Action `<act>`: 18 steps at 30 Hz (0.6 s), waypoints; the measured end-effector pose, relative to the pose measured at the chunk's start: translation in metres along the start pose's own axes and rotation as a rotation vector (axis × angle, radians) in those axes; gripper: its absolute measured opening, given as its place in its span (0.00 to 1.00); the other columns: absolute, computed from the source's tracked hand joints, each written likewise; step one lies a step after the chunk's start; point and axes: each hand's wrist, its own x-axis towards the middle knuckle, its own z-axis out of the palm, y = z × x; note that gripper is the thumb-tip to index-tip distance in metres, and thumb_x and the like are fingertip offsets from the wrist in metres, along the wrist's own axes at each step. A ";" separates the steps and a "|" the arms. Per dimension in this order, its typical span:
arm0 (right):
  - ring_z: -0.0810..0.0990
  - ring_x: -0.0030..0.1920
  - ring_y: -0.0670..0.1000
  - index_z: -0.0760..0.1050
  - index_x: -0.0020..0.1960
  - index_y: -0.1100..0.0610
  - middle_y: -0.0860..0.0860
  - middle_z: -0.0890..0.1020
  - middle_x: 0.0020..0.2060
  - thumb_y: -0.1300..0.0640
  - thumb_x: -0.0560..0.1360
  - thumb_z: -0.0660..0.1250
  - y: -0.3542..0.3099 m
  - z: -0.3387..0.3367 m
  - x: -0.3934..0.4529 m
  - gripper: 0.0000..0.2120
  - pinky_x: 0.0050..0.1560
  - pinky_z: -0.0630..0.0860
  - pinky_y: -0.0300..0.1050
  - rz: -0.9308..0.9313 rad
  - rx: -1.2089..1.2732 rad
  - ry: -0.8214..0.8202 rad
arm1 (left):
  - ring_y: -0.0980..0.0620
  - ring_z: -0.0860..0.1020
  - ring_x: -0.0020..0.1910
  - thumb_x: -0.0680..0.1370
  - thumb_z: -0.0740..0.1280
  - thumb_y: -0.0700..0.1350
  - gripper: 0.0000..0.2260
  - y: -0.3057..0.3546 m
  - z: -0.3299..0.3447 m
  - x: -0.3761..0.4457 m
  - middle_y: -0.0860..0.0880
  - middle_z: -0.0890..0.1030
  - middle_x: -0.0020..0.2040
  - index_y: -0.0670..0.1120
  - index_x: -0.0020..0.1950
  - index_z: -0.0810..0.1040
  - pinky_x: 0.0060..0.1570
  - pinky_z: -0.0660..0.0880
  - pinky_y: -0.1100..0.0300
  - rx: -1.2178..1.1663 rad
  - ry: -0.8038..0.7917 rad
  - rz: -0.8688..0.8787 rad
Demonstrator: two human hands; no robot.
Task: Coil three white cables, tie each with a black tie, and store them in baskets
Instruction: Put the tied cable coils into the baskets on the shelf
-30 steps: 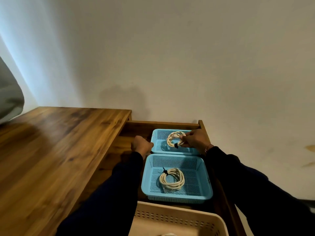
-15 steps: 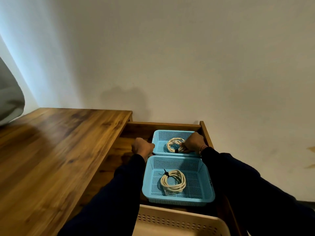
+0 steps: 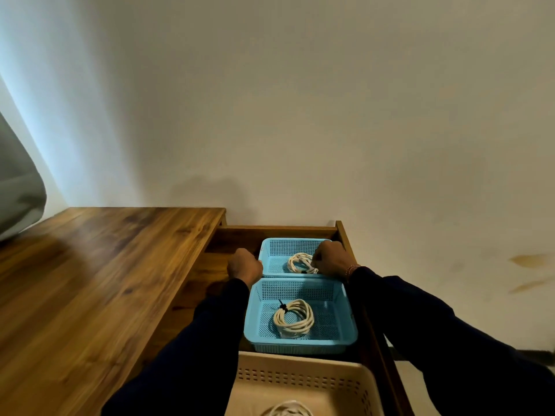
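Two blue baskets sit in a wooden drawer. Inside the far blue basket lies a coiled white cable with a black tie at its near edge. My right hand reaches into that basket and holds the coil's right side with curled fingers. Curled in a fist, my left hand is against the far basket's left rim and appears to grip it. The near blue basket holds a second coiled cable bound by a black tie. A beige basket at the bottom shows part of a third white cable.
The open wooden drawer lies right of a wooden tabletop. A plain wall rises behind both. A grey object sits at the far left edge. Both my dark sleeves stretch forward alongside the near basket.
My right hand has lowered the coil onto the floor of the far basket and shifted toward its right side. My left hand stays at the basket's left rim.
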 end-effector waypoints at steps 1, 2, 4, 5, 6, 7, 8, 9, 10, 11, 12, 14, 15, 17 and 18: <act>0.85 0.50 0.56 0.85 0.50 0.65 0.59 0.86 0.49 0.63 0.75 0.70 0.001 -0.007 -0.008 0.08 0.52 0.80 0.46 -0.031 0.007 0.007 | 0.48 0.81 0.43 0.78 0.71 0.41 0.06 0.003 -0.003 -0.006 0.44 0.83 0.43 0.39 0.44 0.83 0.35 0.75 0.58 0.040 0.010 0.041; 0.84 0.51 0.55 0.85 0.53 0.64 0.58 0.86 0.51 0.64 0.76 0.69 0.001 -0.017 -0.018 0.09 0.52 0.79 0.42 -0.052 0.021 0.012 | 0.47 0.81 0.43 0.78 0.70 0.41 0.06 0.006 -0.007 -0.013 0.44 0.84 0.43 0.39 0.43 0.83 0.34 0.74 0.58 0.070 0.016 0.083; 0.83 0.54 0.54 0.84 0.55 0.62 0.57 0.85 0.55 0.65 0.76 0.68 0.004 -0.036 -0.039 0.10 0.51 0.75 0.36 -0.081 0.020 0.029 | 0.46 0.82 0.45 0.78 0.70 0.41 0.06 0.014 -0.014 -0.029 0.43 0.85 0.47 0.40 0.46 0.83 0.36 0.76 0.58 0.106 0.005 0.139; 0.83 0.55 0.54 0.84 0.56 0.61 0.57 0.85 0.55 0.66 0.76 0.68 0.005 -0.045 -0.049 0.10 0.50 0.73 0.35 -0.087 0.012 0.045 | 0.45 0.83 0.49 0.78 0.71 0.42 0.06 0.018 -0.018 -0.038 0.43 0.85 0.51 0.40 0.49 0.84 0.38 0.75 0.59 0.114 -0.003 0.157; 0.83 0.55 0.54 0.84 0.56 0.61 0.56 0.85 0.56 0.65 0.76 0.68 0.007 -0.053 -0.057 0.11 0.50 0.72 0.35 -0.087 0.006 0.057 | 0.45 0.82 0.52 0.78 0.71 0.42 0.08 0.024 -0.022 -0.047 0.42 0.85 0.55 0.39 0.54 0.84 0.40 0.74 0.60 0.124 -0.011 0.181; 0.83 0.55 0.54 0.84 0.56 0.60 0.56 0.85 0.55 0.65 0.76 0.68 0.010 -0.060 -0.068 0.11 0.49 0.72 0.35 -0.077 0.000 0.061 | 0.44 0.82 0.55 0.78 0.72 0.42 0.11 0.029 -0.025 -0.059 0.42 0.84 0.57 0.39 0.57 0.83 0.42 0.74 0.60 0.119 -0.023 0.191; 0.83 0.54 0.54 0.85 0.56 0.59 0.56 0.85 0.55 0.65 0.76 0.67 0.013 -0.066 -0.077 0.12 0.48 0.72 0.36 -0.062 0.000 0.065 | 0.44 0.81 0.56 0.77 0.72 0.43 0.12 0.034 -0.028 -0.071 0.42 0.84 0.58 0.38 0.58 0.82 0.44 0.74 0.59 0.110 -0.028 0.213; 0.83 0.54 0.55 0.85 0.56 0.59 0.56 0.86 0.54 0.65 0.75 0.67 0.017 -0.071 -0.087 0.12 0.48 0.72 0.38 -0.048 0.003 0.067 | 0.43 0.82 0.56 0.77 0.73 0.45 0.14 0.038 -0.030 -0.083 0.41 0.84 0.56 0.37 0.56 0.82 0.45 0.75 0.57 0.113 -0.046 0.234; 0.82 0.55 0.56 0.85 0.56 0.59 0.56 0.86 0.53 0.64 0.75 0.68 0.021 -0.076 -0.096 0.12 0.48 0.73 0.40 -0.037 0.005 0.058 | 0.43 0.82 0.54 0.76 0.74 0.48 0.16 0.041 -0.029 -0.094 0.40 0.84 0.55 0.36 0.55 0.82 0.45 0.75 0.56 0.129 -0.067 0.262; 0.82 0.55 0.56 0.85 0.56 0.59 0.56 0.86 0.53 0.63 0.75 0.68 0.026 -0.079 -0.105 0.12 0.50 0.74 0.41 -0.026 0.008 0.039 | 0.42 0.82 0.53 0.76 0.74 0.51 0.19 0.045 -0.027 -0.104 0.39 0.84 0.53 0.35 0.53 0.82 0.44 0.76 0.54 0.145 -0.091 0.280; 0.82 0.56 0.56 0.84 0.57 0.59 0.56 0.86 0.53 0.62 0.75 0.69 0.031 -0.080 -0.116 0.12 0.53 0.75 0.43 -0.012 0.010 0.013 | 0.41 0.82 0.52 0.75 0.74 0.54 0.22 0.047 -0.024 -0.117 0.37 0.83 0.52 0.35 0.53 0.81 0.44 0.77 0.51 0.162 -0.102 0.306; 0.82 0.58 0.55 0.83 0.59 0.58 0.55 0.85 0.55 0.63 0.75 0.69 0.041 -0.077 -0.139 0.14 0.55 0.76 0.43 0.012 0.034 -0.047 | 0.41 0.82 0.52 0.72 0.75 0.58 0.25 0.049 -0.013 -0.140 0.37 0.83 0.52 0.37 0.55 0.81 0.47 0.78 0.50 0.155 -0.148 0.349; 0.82 0.58 0.54 0.82 0.62 0.59 0.55 0.84 0.57 0.65 0.75 0.68 0.047 -0.072 -0.149 0.16 0.54 0.77 0.42 0.029 0.077 -0.077 | 0.43 0.81 0.54 0.70 0.76 0.60 0.27 0.051 -0.006 -0.151 0.40 0.83 0.54 0.40 0.57 0.80 0.49 0.78 0.51 0.141 -0.185 0.368; 0.83 0.56 0.53 0.76 0.69 0.60 0.55 0.82 0.62 0.69 0.76 0.68 0.058 -0.062 -0.166 0.22 0.49 0.80 0.41 0.077 0.272 -0.131 | 0.45 0.79 0.58 0.69 0.76 0.63 0.32 0.056 0.006 -0.176 0.44 0.81 0.58 0.41 0.61 0.77 0.54 0.78 0.53 0.166 -0.275 0.413; 0.84 0.55 0.53 0.72 0.72 0.60 0.55 0.79 0.65 0.70 0.76 0.67 0.062 -0.058 -0.174 0.24 0.48 0.81 0.41 0.091 0.369 -0.160 | 0.44 0.78 0.59 0.68 0.75 0.66 0.34 0.058 0.013 -0.186 0.45 0.79 0.59 0.42 0.62 0.75 0.56 0.77 0.52 0.221 -0.295 0.438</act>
